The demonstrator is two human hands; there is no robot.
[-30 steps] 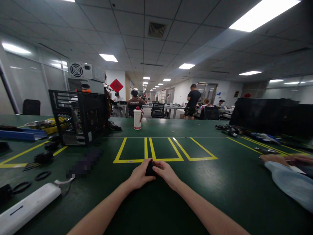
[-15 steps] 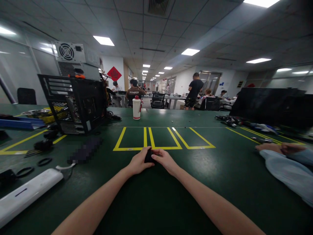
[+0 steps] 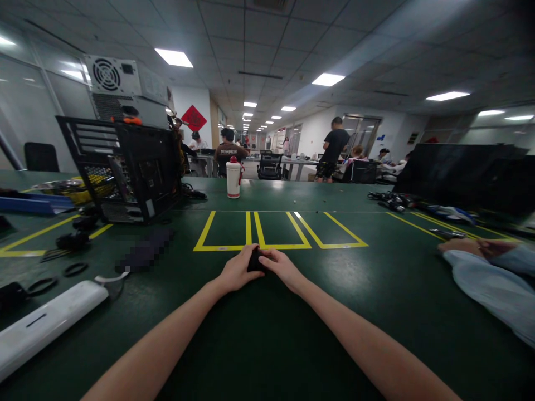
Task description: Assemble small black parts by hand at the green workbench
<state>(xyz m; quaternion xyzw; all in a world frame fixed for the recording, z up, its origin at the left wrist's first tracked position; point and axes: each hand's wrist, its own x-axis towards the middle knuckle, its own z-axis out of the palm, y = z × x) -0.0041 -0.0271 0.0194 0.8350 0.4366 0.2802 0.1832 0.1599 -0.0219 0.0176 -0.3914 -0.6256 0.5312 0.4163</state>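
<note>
Between my two hands is a small black object (image 3: 254,260), its kind too dark and too covered to make out. My left hand (image 3: 237,271) wraps it from the left, thumb low and fingers around the far side. From the right, my right hand (image 3: 281,268) presses thumb and fingertips against it. Both hands rest low over the green table (image 3: 267,334), just in front of the yellow tape outlines (image 3: 281,247).
To the left stand an opened computer case (image 3: 146,172) with a power supply (image 3: 111,75) on top and a white power strip (image 3: 54,320). A white cup (image 3: 233,179) is at the back. Another person's hands (image 3: 468,247) work at the right, near cables (image 3: 388,199).
The view has tilted slightly, so the table things sit a little higher in the picture. Both hands keep their hold on the black object, with hardly any movement.
</note>
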